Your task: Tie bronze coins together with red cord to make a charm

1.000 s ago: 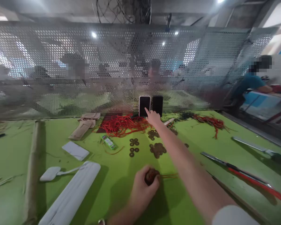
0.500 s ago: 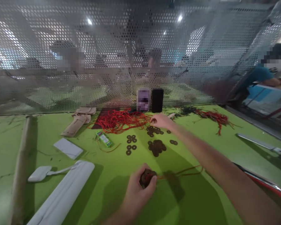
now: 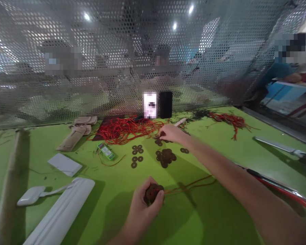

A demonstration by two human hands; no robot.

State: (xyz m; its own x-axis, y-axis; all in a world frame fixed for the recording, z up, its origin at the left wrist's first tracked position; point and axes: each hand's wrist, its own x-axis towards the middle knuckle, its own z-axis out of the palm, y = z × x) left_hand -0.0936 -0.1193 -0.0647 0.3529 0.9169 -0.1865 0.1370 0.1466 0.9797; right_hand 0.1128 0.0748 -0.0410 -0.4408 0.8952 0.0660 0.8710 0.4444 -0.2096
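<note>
Closed around a bundle of brown holed coins is my left hand, low in the middle of the view. Red cord runs through the bundle and trails to the right across the table. My right hand reaches forward, fingertips bent together at a small scatter of coins; whatever is between them is hidden. Just nearer lies a heaped pile of coins. Small clusters of coins lie to the left, and two overlapping coins to the right.
Behind the coins spreads a tangle of red cords. Two upright phones lean at the perforated screen. At left are a green packet, a white card and a long white fixture. Metal tools lie right.
My right hand has dipped lower onto the scattered coins, covering part of them. My left hand keeps its hold on the coin bundle. The whole view has shifted slightly.
</note>
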